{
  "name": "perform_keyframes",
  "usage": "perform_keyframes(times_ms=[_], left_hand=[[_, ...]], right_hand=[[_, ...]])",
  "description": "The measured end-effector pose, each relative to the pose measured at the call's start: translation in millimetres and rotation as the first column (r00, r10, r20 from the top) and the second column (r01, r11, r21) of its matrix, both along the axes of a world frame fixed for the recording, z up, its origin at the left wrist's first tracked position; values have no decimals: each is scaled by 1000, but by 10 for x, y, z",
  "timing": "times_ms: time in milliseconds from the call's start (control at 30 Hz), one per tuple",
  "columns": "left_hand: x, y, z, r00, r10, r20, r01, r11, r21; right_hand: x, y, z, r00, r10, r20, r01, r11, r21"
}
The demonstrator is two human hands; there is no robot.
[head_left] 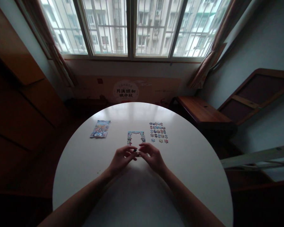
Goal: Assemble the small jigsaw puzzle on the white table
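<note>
My left hand (122, 156) pinches a small dark jigsaw puzzle piece (134, 150) between its thumb and fingers. My right hand (152, 155) is close beside it, fingers curved and apart, with nothing visible in them; whether a fingertip touches the piece I cannot tell. Both hands are over the near end of a puzzle border (129, 138), a joined rectangular frame of colourful pieces around a bare white middle. The hands hide part of its near side. Right of the border, loose puzzle pieces (159, 130) lie in rows.
A colourful picture sheet or packet (100, 129) lies on the left of the round white table (85, 176). Tiny dark specks dot the surface near my left forearm. Beyond the table's right edge is a wooden bench (203, 108); a barred window (132, 28) spans the far wall.
</note>
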State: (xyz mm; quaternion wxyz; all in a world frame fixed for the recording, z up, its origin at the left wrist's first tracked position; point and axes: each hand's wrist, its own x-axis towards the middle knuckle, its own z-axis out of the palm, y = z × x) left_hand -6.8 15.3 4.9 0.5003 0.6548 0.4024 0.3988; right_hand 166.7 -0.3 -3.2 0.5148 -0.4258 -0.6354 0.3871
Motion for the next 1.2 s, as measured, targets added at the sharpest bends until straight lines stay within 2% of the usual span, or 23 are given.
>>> perform_keyframes(times_ms=[167,367,500,667,767,833,933,1000,1100,1200], left_hand=[[-27,56,10,994,63,84,-55,993,-102],[-7,60,-1,987,69,145,-68,998,-12],[-6,67,-1,991,66,116,-62,997,-40],[-116,179,20,997,79,-18,-80,997,-6],[-231,272,43,978,129,-166,-123,991,49],[-300,306,56,933,155,-325,-127,986,106],[-358,298,68,789,257,-558,-155,962,225],[-364,269,71,715,290,-636,-147,952,269],[-347,232,75,688,260,-677,-110,960,257],[-327,220,77,669,238,-704,-96,967,235]], right_hand=[[5,-6,24,978,-59,202,38,994,103],[-7,-2,1,962,-69,265,32,989,141],[-13,4,-8,948,-98,305,55,988,146],[-3,61,46,910,-121,396,75,989,129],[17,135,110,868,-113,483,75,992,97],[22,184,143,832,-126,541,95,992,85],[4,234,136,782,-134,609,100,991,89],[-19,245,92,743,-133,656,101,991,87],[-54,238,8,697,-130,705,97,992,86],[-88,221,-53,683,-140,717,94,990,104]])
